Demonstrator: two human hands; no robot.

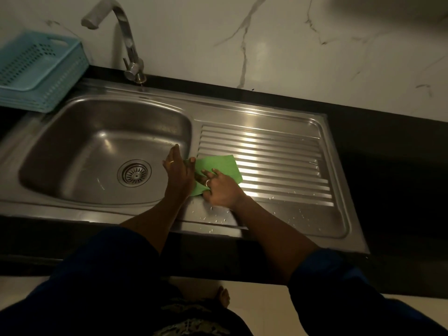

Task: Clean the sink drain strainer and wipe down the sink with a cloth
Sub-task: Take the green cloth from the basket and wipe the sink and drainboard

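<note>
A green cloth (223, 167) lies on the left end of the ribbed steel drainboard (278, 151), beside the sink bowl (97, 132). My right hand (221, 189) presses down on the cloth's near corner with its fingers spread over it. My left hand (178, 172) stands edge-on at the rim between bowl and drainboard, fingers straight, its thumb touching the cloth's left edge. The round drain strainer (134, 173) sits in the bottom of the bowl, to the left of my left hand.
A curved faucet (126, 40) rises behind the bowl. A stack of blue perforated baskets (38, 69) stands at the back left on the black counter (388, 146). Small crumbs or droplets (218, 217) dot the steel near the front edge. A marble wall backs the counter.
</note>
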